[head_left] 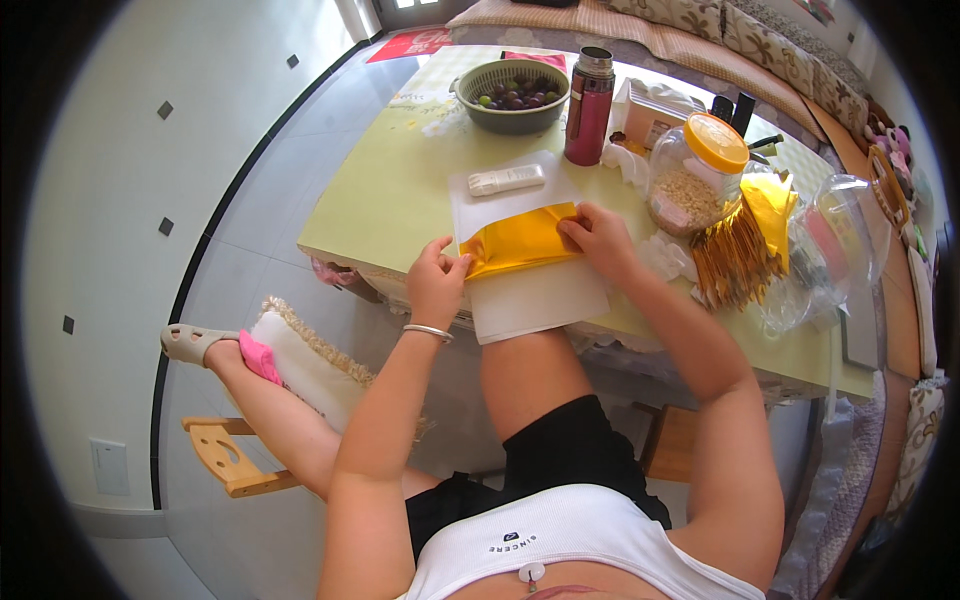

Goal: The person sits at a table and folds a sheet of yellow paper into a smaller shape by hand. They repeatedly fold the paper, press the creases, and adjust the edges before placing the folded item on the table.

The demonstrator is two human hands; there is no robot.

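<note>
two near-closed hands (437,278) (601,238); gold foil (520,238) in grip

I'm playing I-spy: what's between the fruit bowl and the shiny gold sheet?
In the head view, a white oblong object on white paper is between the fruit bowl and the gold sheet.

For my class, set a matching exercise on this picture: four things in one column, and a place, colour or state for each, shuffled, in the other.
Column one
1. Bowl
2. Flask
3. Jar
4. Gold sheet

Column two
A. Held at its ends by the left hand and the right hand
B. Has a yellow-orange lid
C. Contains round fruit
D. Upright, with a dark pink body

Right pairs: 1-C, 2-D, 3-B, 4-A.
</note>
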